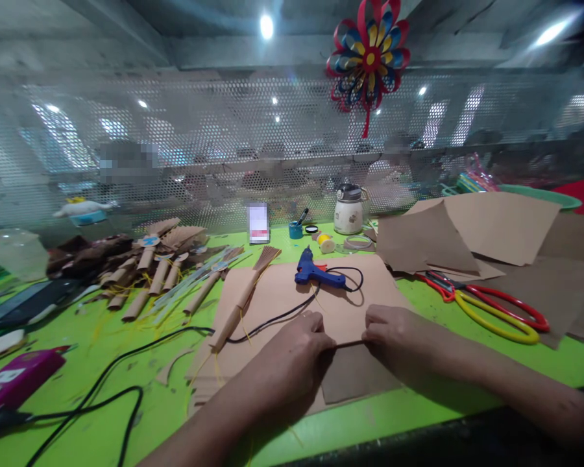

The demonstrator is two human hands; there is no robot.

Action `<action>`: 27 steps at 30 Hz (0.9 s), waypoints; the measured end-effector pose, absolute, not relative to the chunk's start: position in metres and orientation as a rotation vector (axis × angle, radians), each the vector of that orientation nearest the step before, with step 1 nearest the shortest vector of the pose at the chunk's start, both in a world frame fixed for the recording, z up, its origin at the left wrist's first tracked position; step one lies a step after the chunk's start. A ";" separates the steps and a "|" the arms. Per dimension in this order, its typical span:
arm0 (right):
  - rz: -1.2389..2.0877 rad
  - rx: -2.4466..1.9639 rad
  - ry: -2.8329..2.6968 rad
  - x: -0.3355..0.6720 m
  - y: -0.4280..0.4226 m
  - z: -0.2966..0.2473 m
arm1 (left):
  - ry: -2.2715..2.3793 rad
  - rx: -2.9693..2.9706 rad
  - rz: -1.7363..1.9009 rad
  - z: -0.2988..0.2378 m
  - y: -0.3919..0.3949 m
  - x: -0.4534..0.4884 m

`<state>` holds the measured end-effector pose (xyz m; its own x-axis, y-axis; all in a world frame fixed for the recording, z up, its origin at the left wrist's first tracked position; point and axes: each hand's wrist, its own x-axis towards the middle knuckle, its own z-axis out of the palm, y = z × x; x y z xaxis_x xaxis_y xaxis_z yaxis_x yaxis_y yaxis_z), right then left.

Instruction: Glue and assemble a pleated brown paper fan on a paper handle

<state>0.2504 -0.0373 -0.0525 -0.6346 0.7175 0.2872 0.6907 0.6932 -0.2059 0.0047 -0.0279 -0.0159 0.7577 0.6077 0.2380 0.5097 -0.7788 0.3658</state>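
Note:
Both hands pinch the far edge of a brown sheet of paper [360,376], which seems folded or rolled narrowly there. My left hand [304,344] is closed on that edge at its left end, and my right hand [389,331] grips it at the right. Beneath lies a larger tan paper sheet [267,311]. Just beyond my hands a blue glue gun [318,272] rests on its side, its black cord running left. To the left of it lies a rolled paper stick with a fringed, pleated end [243,301], a yellow thread trailing from it.
Scissors with red and yellow handles [496,311] lie right, beside stacked brown paper [506,227]. Several paper rolls [150,279] are heaped left, near a magenta power strip [22,383]. A phone [258,224], a blue pot [296,230], yellow thread [326,242] and a bottle [349,211] stand behind.

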 end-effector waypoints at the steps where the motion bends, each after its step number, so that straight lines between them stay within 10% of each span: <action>1: 0.056 -1.125 -2.560 0.250 -0.037 -0.054 | 0.873 2.683 0.501 -0.015 -0.028 0.004; 27: -0.079 -1.159 -2.564 0.248 -0.047 -0.057 | 0.884 3.008 0.445 -0.028 -0.017 0.009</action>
